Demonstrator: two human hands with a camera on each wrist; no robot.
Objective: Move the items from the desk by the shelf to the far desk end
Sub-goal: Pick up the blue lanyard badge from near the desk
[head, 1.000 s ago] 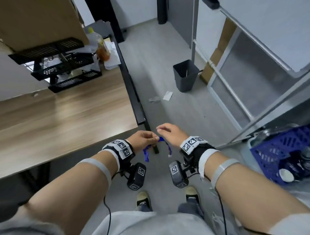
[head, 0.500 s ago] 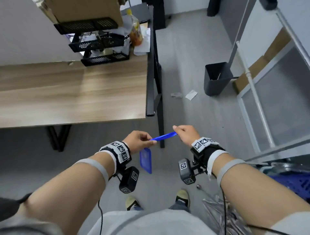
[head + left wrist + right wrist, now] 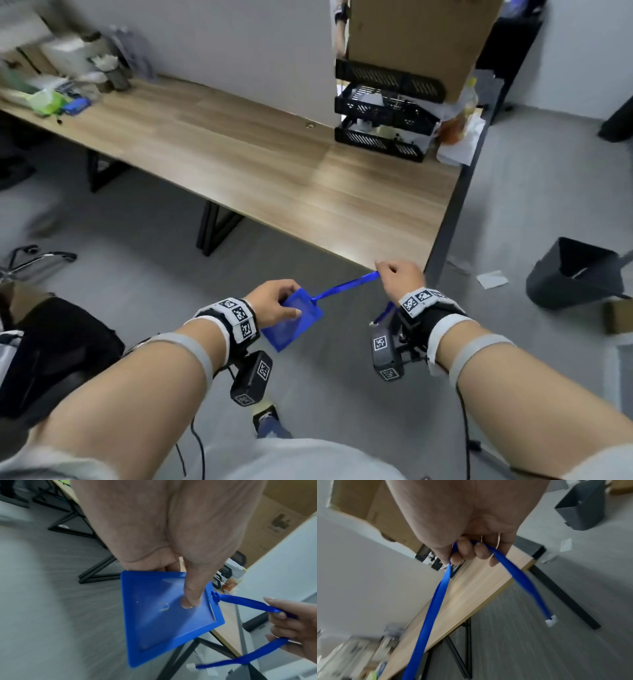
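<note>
Blue plastic, a flat badge holder (image 3: 293, 318), sits in the left hand (image 3: 274, 303), thumb pressed on its clear face and fingers curled behind it, while the right hand (image 3: 399, 277) pinches the attached blue lanyard (image 3: 346, 285) and draws it taut between the two hands. Both hands are out in front of the body over the floor, just short of the near corner of the wooden desk (image 3: 267, 171). The strap's free end, tipped with a small white clasp (image 3: 551, 622), hangs loose below the right hand. My guess is that the item is being carried toward the cluttered desk end (image 3: 51, 96), well away to the left of the left hand. The dangling end looks like the main risk: swinging as the person walks, it could catch on the desk corner or a black desk leg (image 3: 215, 226) close ahead of the hands and jerk the strap out of the pinch. The taut stretch may also pull the holder against a grip made only of thumb and fingers, so a sudden tug could slide it free to the floor. The edges of the view are blurred, so what lies at that far end is hard to make out.
</note>
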